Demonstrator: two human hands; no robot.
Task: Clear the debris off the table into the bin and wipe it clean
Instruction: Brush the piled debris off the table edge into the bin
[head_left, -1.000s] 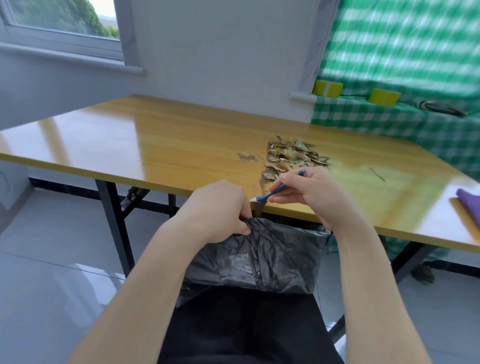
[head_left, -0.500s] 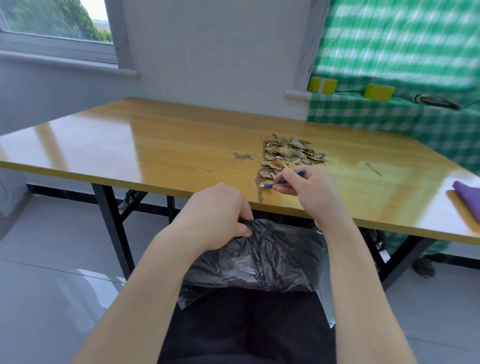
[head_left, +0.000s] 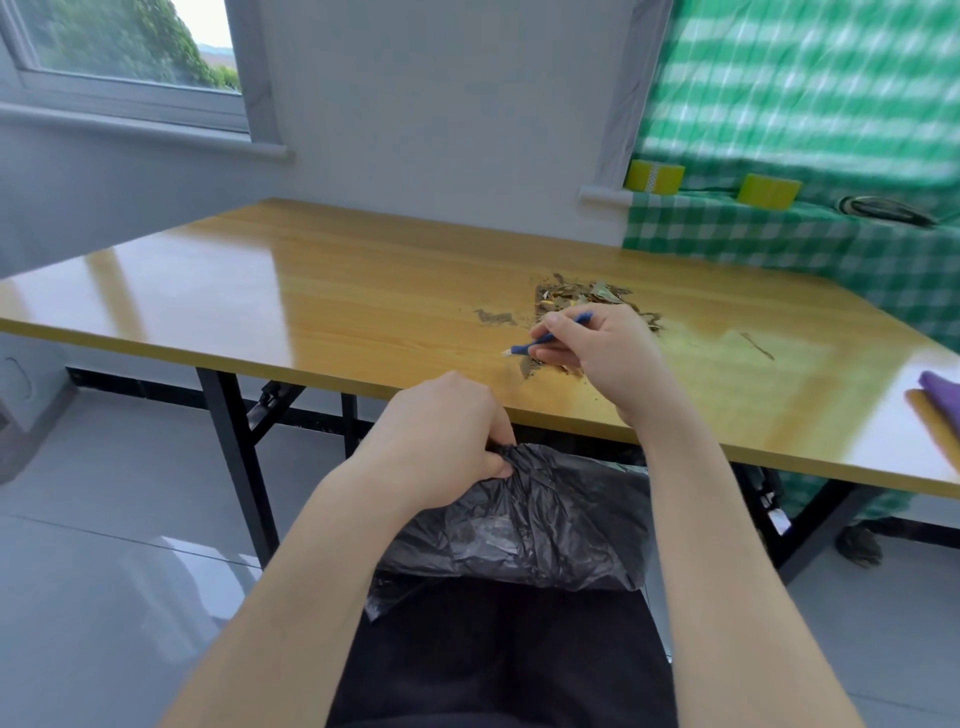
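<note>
A pile of dry leaf debris (head_left: 584, 297) lies on the yellow wooden table (head_left: 332, 301), with a small patch of crumbs (head_left: 493, 317) to its left. My right hand (head_left: 602, 358) rests on the table at the pile's near side and grips a thin blue-handled tool (head_left: 550, 339), its pale tip pointing left. More debris (head_left: 531, 368) lies under that hand. My left hand (head_left: 447, 441) grips the rim of a black bin bag (head_left: 540, 525) just below the table's front edge.
A purple cloth (head_left: 943, 392) lies at the table's right edge. A thin twig (head_left: 757, 345) lies right of the pile. Two yellow tape rolls (head_left: 654, 176) and a dark coil (head_left: 883, 209) sit on the green checked covering behind. Black table legs (head_left: 234, 457) stand beside the bag.
My right hand with the blue tool has moved away from the front edge, up toward the debris pile. My left hand keeps holding the bag.
</note>
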